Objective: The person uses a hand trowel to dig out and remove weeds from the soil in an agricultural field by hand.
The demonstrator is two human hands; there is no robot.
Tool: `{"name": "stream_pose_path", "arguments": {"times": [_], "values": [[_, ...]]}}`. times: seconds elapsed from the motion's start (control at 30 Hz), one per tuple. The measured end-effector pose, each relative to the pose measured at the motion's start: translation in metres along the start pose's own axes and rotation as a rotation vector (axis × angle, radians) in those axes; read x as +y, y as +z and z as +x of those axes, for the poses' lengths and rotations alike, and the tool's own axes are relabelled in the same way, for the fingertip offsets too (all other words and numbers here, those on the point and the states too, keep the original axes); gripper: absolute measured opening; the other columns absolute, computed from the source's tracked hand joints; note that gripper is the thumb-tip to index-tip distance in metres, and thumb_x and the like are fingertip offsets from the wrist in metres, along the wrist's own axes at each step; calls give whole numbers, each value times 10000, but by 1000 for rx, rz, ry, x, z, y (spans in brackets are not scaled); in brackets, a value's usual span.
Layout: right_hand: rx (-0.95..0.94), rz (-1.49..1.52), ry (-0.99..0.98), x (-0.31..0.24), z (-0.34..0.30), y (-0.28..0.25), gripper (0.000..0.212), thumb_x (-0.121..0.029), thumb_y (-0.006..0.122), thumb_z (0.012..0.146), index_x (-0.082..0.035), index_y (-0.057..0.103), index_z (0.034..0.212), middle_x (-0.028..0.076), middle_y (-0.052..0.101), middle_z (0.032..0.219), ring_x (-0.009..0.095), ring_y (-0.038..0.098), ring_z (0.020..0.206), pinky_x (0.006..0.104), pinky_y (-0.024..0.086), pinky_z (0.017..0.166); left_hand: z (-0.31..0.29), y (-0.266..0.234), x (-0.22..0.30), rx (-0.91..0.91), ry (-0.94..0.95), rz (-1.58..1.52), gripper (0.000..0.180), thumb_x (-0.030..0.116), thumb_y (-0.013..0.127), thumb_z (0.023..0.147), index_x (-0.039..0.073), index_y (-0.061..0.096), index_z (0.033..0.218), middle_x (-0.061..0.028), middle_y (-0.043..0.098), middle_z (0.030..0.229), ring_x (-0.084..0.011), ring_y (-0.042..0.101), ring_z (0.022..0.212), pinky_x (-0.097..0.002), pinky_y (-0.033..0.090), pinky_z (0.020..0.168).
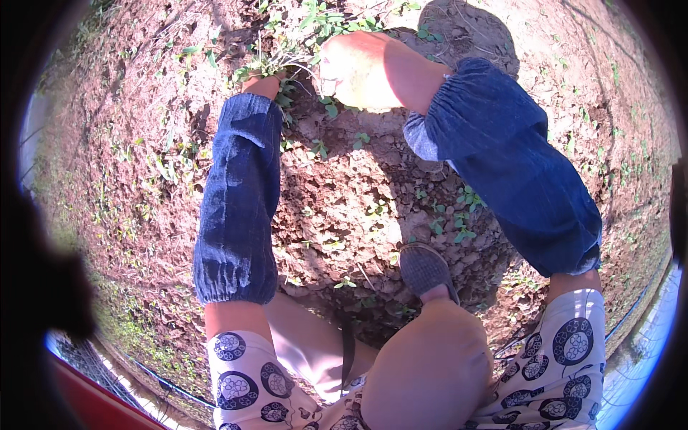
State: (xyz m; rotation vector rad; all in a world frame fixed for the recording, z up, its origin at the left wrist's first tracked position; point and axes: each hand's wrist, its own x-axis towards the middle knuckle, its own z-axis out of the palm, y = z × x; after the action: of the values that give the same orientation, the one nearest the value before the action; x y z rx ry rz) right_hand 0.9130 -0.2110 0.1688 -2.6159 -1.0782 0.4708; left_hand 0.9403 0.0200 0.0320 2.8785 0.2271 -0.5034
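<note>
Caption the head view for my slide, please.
Left hand and right hand, forearms in blue sleeves, among small green plants on rough brown soil.

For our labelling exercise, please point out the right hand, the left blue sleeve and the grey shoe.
Right hand [360, 69], head view: its sunlit middle.
Left blue sleeve [240, 190], head view: midway along its length.
Grey shoe [423, 268], head view: its upper.

V. bright, R hand [358, 70] overexp.
</note>
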Motion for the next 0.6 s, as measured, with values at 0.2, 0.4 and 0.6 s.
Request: {"name": "stream_pose_path", "arguments": {"times": [0.2, 0.4, 0.6], "values": [[-182, 69, 330, -29, 16, -43, 186, -155, 561, 786, 7, 614, 863, 144, 632, 794, 220, 630, 730, 388, 511, 653, 8, 10, 5, 10, -71, -66, 595, 449, 546, 776, 41, 509, 1207, -203, 585, 1156, -358, 561, 1075, -398, 447, 899], [31, 214, 236, -27, 38, -6, 166, -127, 553, 753, -7, 632, 835, 159, 629, 724, 287, 629, 675, 388, 508, 645, 11, 13, 7, 25, -136, -123, 620, 487, 546, 781, 30, 509, 1198, -203, 596, 1130, -348, 573, 1041, -395, 458, 871], [98, 429, 384, -56, 29, 45, 138, -114, 568, 728, -23, 637, 806, 165, 644, 771, 313, 649, 754, 402, 515, 700, -1, 19, -3, 50, -209, -447, 545, 415, 628, 776, 39, 518, 1155, -159, 615, 1041, -281, 591, 905, -383, 493, 761]]}}
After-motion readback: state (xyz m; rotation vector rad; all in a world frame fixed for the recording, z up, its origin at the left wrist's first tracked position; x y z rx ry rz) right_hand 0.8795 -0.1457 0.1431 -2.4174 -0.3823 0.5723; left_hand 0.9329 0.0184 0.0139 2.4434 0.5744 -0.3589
